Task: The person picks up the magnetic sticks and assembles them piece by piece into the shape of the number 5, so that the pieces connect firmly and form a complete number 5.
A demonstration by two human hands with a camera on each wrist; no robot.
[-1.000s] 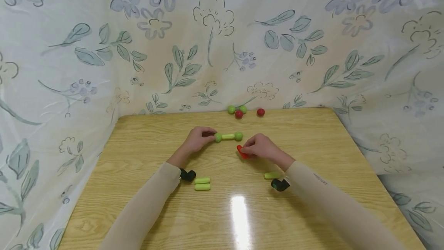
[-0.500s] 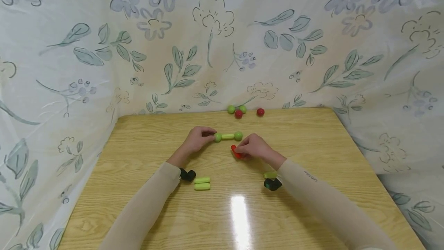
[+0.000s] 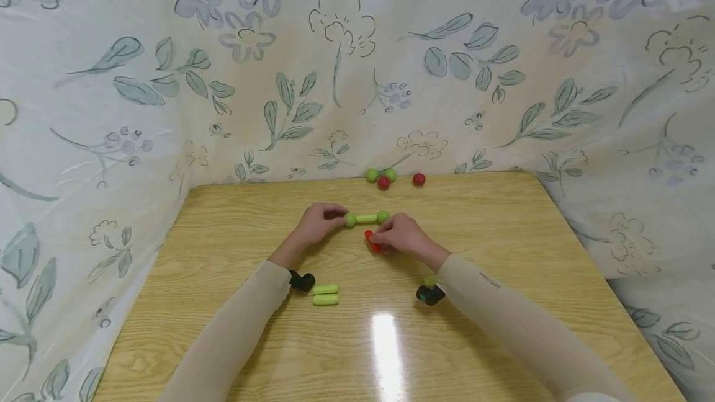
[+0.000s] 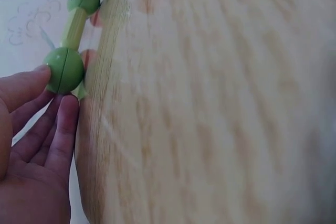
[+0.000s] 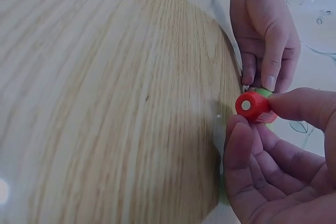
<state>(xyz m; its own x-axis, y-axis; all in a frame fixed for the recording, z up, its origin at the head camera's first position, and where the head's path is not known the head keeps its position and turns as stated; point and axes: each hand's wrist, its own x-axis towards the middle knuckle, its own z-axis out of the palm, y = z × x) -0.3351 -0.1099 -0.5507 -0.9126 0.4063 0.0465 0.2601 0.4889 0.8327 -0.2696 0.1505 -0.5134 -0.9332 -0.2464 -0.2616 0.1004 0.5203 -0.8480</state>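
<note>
In the head view a yellow-green rod (image 3: pixel 366 219) lies with a green ball (image 3: pixel 350 220) at its left end and a second green ball (image 3: pixel 383 216) at its right end. My left hand (image 3: pixel 319 223) pinches the left ball between thumb and fingertips; the left wrist view shows that ball (image 4: pixel 64 72) up close. Just in front of the rod, my right hand (image 3: pixel 406 236) holds a short red rod (image 3: pixel 369 239), tilted. The right wrist view shows the red rod's end (image 5: pixel 245 105) with a pale round spot, gripped by thumb and fingers.
At the table's back edge sit two loose green balls (image 3: pixel 372 175) and a red ball (image 3: pixel 383 183), with another red ball (image 3: pixel 419 179) to their right. Two yellow-green rods (image 3: pixel 326 294) lie at front left. A further one (image 3: pixel 430 280) is partly hidden by the right wrist.
My right hand has moved left with the red rod, closer to the rod with the two green balls. The left hand has stayed in place on its ball.
</note>
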